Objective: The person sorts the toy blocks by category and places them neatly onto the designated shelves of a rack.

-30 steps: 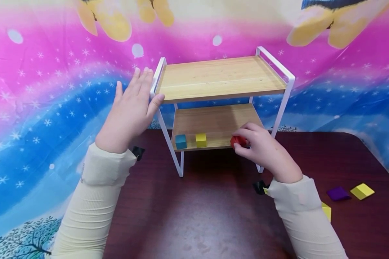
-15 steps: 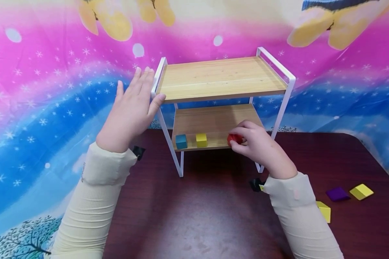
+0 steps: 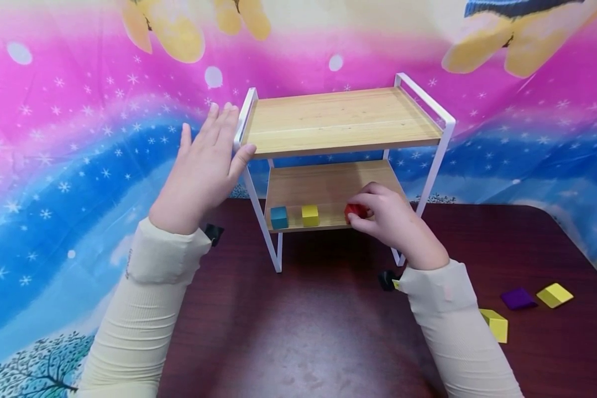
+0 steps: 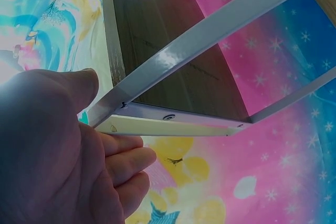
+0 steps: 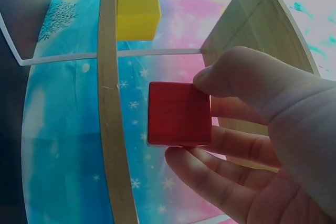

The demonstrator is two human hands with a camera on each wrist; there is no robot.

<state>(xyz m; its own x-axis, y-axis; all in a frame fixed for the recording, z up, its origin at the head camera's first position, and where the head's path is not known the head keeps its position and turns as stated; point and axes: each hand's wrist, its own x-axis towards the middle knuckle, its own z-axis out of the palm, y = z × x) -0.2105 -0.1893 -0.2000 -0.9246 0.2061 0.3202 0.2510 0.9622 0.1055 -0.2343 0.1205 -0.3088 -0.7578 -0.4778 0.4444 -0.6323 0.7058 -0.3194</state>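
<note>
A small two-tier shelf with wooden boards and a white metal frame stands on the table; its top board point(image 3: 338, 121) is bare. My left hand point(image 3: 194, 171), fingers straight, rests against the left end of the frame point(image 4: 168, 61) at top-board height. Between thumb and fingers my right hand point(image 3: 390, 221) pinches a red cube point(image 5: 178, 114), close over the front right part of the lower board point(image 3: 308, 185). In the head view those fingers partly cover the cube. A teal cube point(image 3: 279, 218) and a yellow cube point(image 3: 310, 216) sit along the lower board's front left edge.
On the dark table point(image 3: 278, 342), right of the shelf, lie a purple block point(image 3: 518, 298) and a yellow block point(image 3: 555, 296). Another yellow block point(image 3: 497, 327) is beside my right sleeve. A colourful cloth point(image 3: 298, 61) hangs behind the shelf.
My right hand has moved a little left with the red cube, toward the yellow cube on the lower board. The left hand stays at the frame.
</note>
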